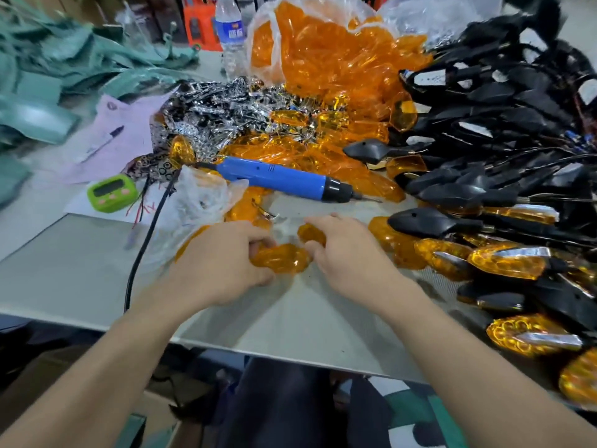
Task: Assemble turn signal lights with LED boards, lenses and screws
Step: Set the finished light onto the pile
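Head cam, bag (pixel 262 70) w/ amber lenses (pixel 323 53), L hand (pixel 219 270) + R hand (pixel 349 253) gripping lens (pixel 279 261)

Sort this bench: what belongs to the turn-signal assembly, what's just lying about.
Job: orange translucent lenses held by left hand, right hand; orange lens pile; black plastic housings; shiny silver reflectors; blue electric screwdriver.
Lying about: green digital timer; clear plastic water bottle; marker pen; pink paper.

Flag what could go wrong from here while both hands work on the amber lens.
The black cord of the blue screwdriver runs beside the left hand, which grips the amber lens; the forearm might snag it and drag the tool. The right hand pinches a smaller amber piece that could slip among loose lenses nearby. Finished lights lie at the near edge of the table and may get nudged off.
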Action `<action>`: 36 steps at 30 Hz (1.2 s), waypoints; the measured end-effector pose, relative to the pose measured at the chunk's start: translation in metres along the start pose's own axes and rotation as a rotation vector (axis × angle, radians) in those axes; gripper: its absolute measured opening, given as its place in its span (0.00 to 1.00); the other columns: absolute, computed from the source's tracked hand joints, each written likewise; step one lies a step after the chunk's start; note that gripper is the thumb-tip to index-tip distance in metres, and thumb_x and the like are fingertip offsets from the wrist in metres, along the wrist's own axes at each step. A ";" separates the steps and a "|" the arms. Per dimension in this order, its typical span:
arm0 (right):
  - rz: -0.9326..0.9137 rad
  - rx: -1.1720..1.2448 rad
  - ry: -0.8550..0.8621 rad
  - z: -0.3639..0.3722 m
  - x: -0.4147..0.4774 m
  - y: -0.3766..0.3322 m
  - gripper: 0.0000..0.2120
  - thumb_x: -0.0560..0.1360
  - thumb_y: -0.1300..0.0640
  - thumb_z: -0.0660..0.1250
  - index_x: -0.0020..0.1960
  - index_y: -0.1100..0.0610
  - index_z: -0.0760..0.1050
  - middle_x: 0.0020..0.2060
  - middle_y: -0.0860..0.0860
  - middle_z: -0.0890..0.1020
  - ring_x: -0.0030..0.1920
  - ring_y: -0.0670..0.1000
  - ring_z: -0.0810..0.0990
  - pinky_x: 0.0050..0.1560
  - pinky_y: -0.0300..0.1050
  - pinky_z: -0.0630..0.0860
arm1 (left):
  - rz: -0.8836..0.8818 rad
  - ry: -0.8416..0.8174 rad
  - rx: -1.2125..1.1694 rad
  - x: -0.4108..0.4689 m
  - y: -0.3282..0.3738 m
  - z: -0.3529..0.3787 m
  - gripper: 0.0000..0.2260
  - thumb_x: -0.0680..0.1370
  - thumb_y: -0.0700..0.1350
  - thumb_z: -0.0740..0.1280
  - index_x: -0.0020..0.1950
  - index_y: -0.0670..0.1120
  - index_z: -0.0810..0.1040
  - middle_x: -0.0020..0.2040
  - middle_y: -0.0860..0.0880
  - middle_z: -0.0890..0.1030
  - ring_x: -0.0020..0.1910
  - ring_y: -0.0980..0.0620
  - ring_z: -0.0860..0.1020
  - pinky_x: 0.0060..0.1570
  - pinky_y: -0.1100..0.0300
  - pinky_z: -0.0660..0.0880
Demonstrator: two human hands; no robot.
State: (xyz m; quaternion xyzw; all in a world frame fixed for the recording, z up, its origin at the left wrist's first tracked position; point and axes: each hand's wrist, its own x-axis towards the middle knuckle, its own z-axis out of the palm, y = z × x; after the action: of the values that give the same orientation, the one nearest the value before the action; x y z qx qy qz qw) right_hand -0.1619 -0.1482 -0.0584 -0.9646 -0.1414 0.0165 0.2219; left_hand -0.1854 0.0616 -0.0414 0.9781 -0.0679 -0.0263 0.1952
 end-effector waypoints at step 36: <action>-0.040 0.453 0.403 -0.004 0.053 0.004 0.08 0.81 0.58 0.64 0.46 0.47 0.76 0.35 0.45 0.79 0.36 0.45 0.75 0.36 0.39 0.69 | -0.078 0.244 -1.503 0.069 0.018 -0.010 0.19 0.75 0.24 0.60 0.56 0.42 0.82 0.48 0.44 0.87 0.49 0.48 0.86 0.42 0.54 0.84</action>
State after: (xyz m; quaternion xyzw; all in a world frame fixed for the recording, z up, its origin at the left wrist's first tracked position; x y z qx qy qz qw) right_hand -0.1097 -0.1384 -0.0554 -0.8715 -0.1063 -0.1483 0.4551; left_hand -0.1184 0.0388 -0.0271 0.5797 0.0249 0.0362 0.8137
